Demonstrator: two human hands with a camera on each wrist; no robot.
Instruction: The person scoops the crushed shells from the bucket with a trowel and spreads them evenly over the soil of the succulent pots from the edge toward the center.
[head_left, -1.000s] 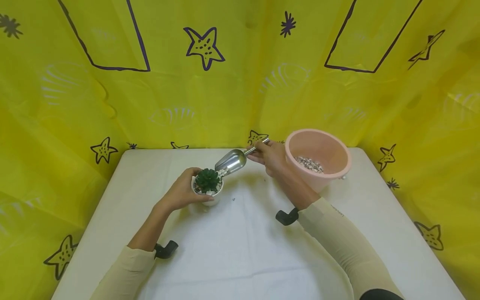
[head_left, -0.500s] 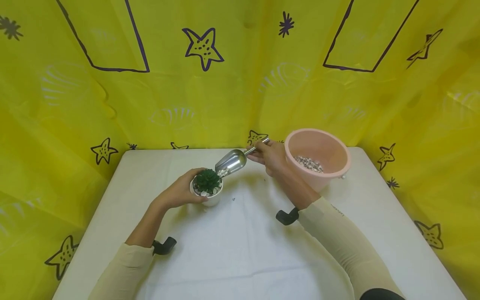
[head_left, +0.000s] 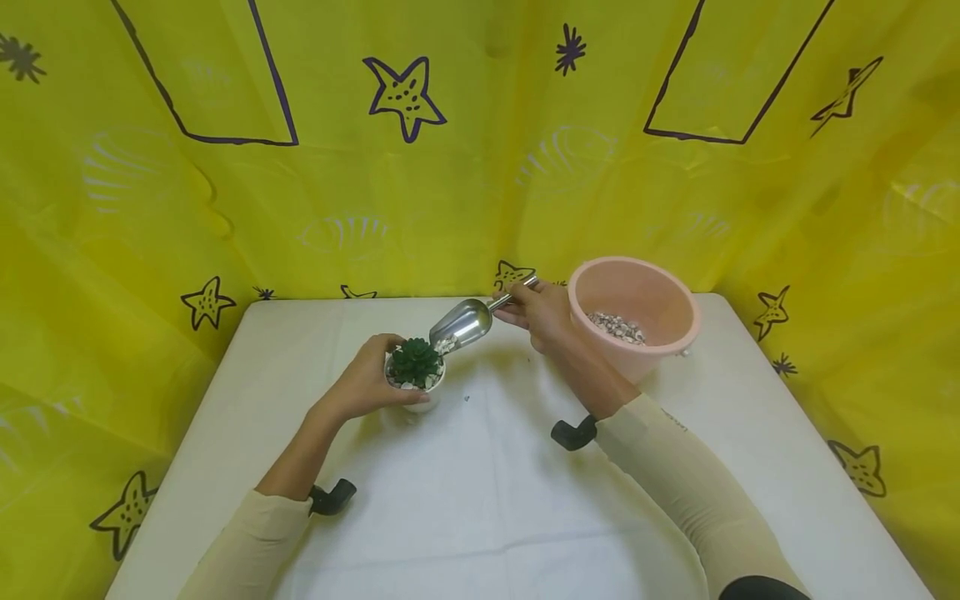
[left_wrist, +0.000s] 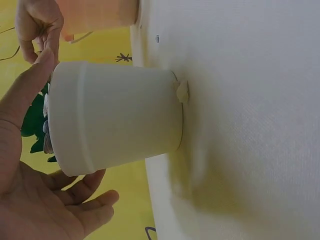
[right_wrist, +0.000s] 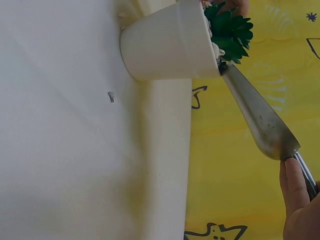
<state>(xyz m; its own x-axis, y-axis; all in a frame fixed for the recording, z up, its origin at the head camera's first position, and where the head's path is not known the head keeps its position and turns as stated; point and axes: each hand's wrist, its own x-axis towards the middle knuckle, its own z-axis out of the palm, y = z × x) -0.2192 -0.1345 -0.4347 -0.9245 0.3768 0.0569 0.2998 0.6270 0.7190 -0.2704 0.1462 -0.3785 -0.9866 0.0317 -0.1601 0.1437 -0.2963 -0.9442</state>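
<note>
A small white pot [left_wrist: 120,115] holds a green succulent [head_left: 415,362] with pale pebbles around its base. My left hand [head_left: 372,379] grips the pot by its rim, thumb on the near side and fingers on the far side. With my right hand [head_left: 545,315] I hold a metal scoop [right_wrist: 262,122] by its handle. The scoop slants down to the left, its tip at the pot's rim beside the leaves. Some pebbles [head_left: 446,344] lie in the scoop near that tip. In the left wrist view the pot leans slightly, a pale pebble [left_wrist: 182,91] at its base.
A pink bucket [head_left: 636,360] with pebbles [head_left: 617,327] in its bottom stands right of my right hand, close to that forearm. A tiny dark chip [right_wrist: 111,96] lies on the white-covered table [head_left: 465,500]. Behind the table hangs a yellow patterned curtain [head_left: 480,183].
My left hand and the pot shift slightly left and then back, the pot's tilt changing a little. The right hand and scoop stay nearly still.
</note>
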